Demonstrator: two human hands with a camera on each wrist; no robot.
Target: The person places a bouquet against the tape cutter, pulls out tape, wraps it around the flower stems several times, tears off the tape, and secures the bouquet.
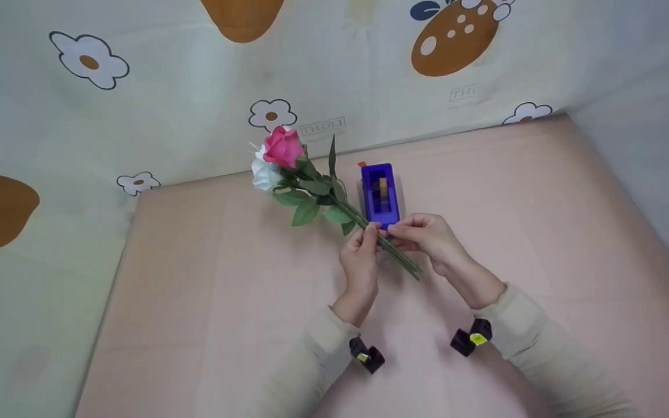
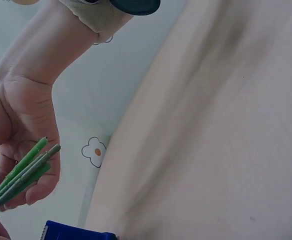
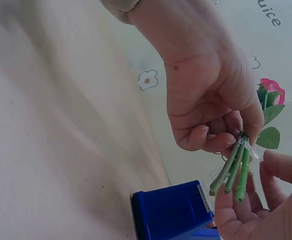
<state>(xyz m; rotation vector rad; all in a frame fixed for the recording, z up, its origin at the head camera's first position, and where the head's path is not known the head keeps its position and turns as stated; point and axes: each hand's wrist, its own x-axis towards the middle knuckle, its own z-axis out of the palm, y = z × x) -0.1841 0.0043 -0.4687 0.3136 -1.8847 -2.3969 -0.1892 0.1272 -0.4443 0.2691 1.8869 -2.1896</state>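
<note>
Watching the feed here: both hands meet over the green stems (image 1: 389, 249) of a small bunch of artificial flowers. My left hand (image 1: 360, 261) has its fingers curled round the stems, and the right hand (image 1: 427, 235) pinches them at the same spot; in the right wrist view there's a bit of clear tape (image 3: 246, 145) wrapped round the stems right at the fingertips. The cut ends of the stems (image 2: 28, 167) stick out past the grip, three or so of them side by side.

The bunch lies slanted on the surface, with the pink rose (image 1: 282, 146) and a white rose (image 1: 265, 173) at the far end near the back wall, and green leaves (image 1: 311, 200) between them and the hands. Just beside the stems, touching distance from the right hand, sits a blue tape dispenser (image 1: 379, 194).

The surface is a pale pink sheet-like bench top (image 1: 224, 302), slightly wrinkled in the wrist views. Round it on the back and sides hangs a light cloth backdrop (image 1: 166, 87) printed with white flowers and brown spotted shapes. Cream sleeves (image 1: 323, 348) cover both forearms, with small black wrist cameras (image 1: 473, 338) strapped on
</note>
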